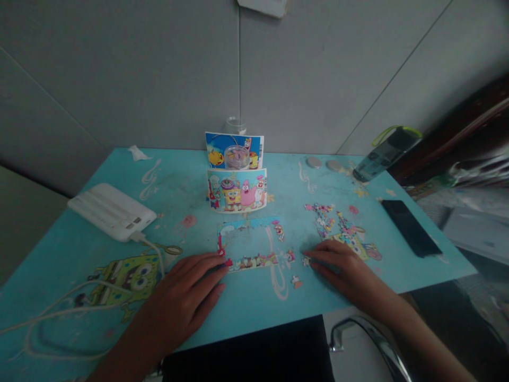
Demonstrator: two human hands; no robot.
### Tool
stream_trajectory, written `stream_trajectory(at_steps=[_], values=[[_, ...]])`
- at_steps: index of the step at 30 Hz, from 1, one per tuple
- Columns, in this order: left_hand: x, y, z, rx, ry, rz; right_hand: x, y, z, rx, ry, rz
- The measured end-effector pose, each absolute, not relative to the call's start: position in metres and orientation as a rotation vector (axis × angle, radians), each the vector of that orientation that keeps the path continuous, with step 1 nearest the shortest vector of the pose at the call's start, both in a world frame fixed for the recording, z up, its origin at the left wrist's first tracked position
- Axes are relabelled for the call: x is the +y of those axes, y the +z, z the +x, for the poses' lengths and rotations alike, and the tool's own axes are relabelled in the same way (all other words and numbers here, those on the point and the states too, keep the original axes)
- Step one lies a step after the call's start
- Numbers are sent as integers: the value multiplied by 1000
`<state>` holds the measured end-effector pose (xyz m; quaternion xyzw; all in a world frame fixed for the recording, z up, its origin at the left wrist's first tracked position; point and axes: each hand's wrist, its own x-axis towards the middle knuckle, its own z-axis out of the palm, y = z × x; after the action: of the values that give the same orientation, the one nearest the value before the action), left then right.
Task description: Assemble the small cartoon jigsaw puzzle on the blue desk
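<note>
A partly joined puzzle border [250,262] lies flat on the blue table, its middle showing the tabletop. My left hand [191,289] rests at its lower left corner, fingertips on the red pieces, fingers apart. To the right, my right hand [342,262] has its fingertips at a small puzzle piece [306,260] on the table. Two loose pieces lie between the hands, one [290,255] near the border and another [296,281] lower down. Beyond my right hand is a pile of loose pieces [324,220]. Two cartoon picture cards [237,192] stand behind the border.
A white power bank [113,211] with a cable [59,313] lies at the left. At the right are a black phone [410,228] and a tilted bottle [382,154]. Clear round containers [237,157] stand by the cards, and two discs [314,162] lie at the back.
</note>
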<state>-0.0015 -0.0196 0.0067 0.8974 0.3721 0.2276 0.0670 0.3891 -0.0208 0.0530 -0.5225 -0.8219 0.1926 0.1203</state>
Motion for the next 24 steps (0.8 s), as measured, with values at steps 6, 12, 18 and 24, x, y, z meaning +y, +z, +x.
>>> stream_trajectory(at_steps=[6,12,18,24], values=[[-19,6,-2,1124,679,2712,-16,51,389,-2401,576,-1526],[-19,6,-2,1121,680,2703,-12,52,388,-2163,729,-1649],[-20,7,0,1129,692,2695,-6,53,370,-1919,884,-1574],[-20,7,-1,1132,682,2693,7,41,343,-1989,860,-1477]])
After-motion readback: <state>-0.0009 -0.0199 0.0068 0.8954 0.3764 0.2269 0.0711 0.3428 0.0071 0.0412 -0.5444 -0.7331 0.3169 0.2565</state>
